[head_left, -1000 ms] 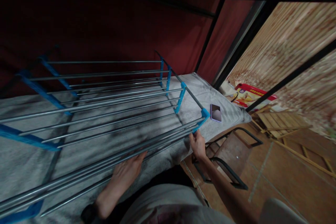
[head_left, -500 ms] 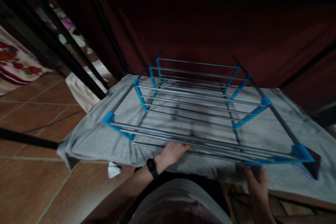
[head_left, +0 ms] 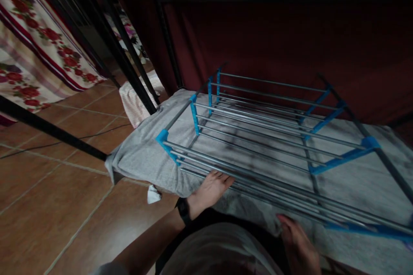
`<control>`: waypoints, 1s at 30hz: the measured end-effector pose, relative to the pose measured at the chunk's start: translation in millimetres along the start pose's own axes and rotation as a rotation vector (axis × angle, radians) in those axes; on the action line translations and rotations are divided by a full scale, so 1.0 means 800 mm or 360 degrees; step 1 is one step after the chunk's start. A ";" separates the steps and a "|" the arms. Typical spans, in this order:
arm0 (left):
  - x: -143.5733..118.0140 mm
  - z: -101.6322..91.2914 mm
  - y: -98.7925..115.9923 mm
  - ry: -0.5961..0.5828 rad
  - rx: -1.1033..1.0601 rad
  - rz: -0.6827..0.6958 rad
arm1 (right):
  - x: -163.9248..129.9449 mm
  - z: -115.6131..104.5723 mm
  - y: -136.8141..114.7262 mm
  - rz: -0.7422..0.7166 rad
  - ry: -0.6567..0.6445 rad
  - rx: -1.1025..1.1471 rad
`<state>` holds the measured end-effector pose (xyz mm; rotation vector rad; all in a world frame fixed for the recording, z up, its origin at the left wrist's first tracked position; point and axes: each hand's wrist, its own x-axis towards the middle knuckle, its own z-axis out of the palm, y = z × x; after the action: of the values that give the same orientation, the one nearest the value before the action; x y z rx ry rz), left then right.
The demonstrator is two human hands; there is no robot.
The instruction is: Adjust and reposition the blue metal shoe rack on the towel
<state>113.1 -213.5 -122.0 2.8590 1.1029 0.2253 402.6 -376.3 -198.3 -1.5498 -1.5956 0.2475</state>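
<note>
A rack of grey metal tubes with blue plastic brackets (head_left: pixel 343 159) lies on a grey cloth (head_left: pixel 138 154). Along its near side, my left hand (head_left: pixel 211 187) has its fingers curled over a loose-looking metal tube (head_left: pixel 193 173), under the rack's front rods. The tube's left end is close to the front left blue bracket (head_left: pixel 167 148); whether it sits in the bracket I cannot tell. My right hand (head_left: pixel 300 242) is off the rack, over the cloth's near edge, somewhat blurred, fingers stretched out and holding nothing visible.
Dark metal posts (head_left: pixel 119 47) stand at the left, with a dark bar (head_left: pixel 54 131) reaching toward the cloth's corner. A red panel (head_left: pixel 274 43) rises behind the rack. On the tiled floor (head_left: pixel 54 223) lie a small white item (head_left: pixel 153 194) and a cable (head_left: pixel 87 136).
The view has turned left, shifting the rack rightward. The tube in my left hand has come up nearer the front left bracket. My right hand has drawn away from the rack's front right part.
</note>
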 end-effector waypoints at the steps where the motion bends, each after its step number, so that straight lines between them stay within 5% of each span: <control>1: -0.002 0.000 0.000 0.0012 0.0001 0.0004 | 0.010 0.012 -0.015 -0.0141 -0.0069 -0.0055; 4: -0.006 0.002 -0.002 0.0075 0.0015 -0.0029 | 0.050 0.043 -0.056 -0.0625 -0.0221 -0.0368; 6: -0.006 0.004 -0.003 0.0133 0.0022 -0.0060 | 0.078 0.058 -0.076 -0.0754 -0.0304 -0.0616; 14: -0.057 0.013 -0.004 0.0678 -0.0121 -0.0218 | 0.120 0.077 -0.092 -0.0583 -0.0478 -0.1069; 21: -0.120 0.027 -0.098 0.1519 -0.0693 -0.1347 | 0.115 0.078 -0.080 -0.0642 -0.0434 -0.1039; 25: -0.106 0.031 -0.151 0.1407 -0.1256 -0.1225 | 0.116 0.079 -0.079 -0.0631 -0.0460 -0.1013; 30: -0.092 0.040 -0.166 0.1436 -0.1573 -0.1123 | 0.113 0.081 -0.074 -0.0664 -0.0419 -0.0996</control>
<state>-23.6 -165.4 -177.6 1.3567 1.4199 1.5355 330.1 -281.2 -157.7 -1.6209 -2.3093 -0.3232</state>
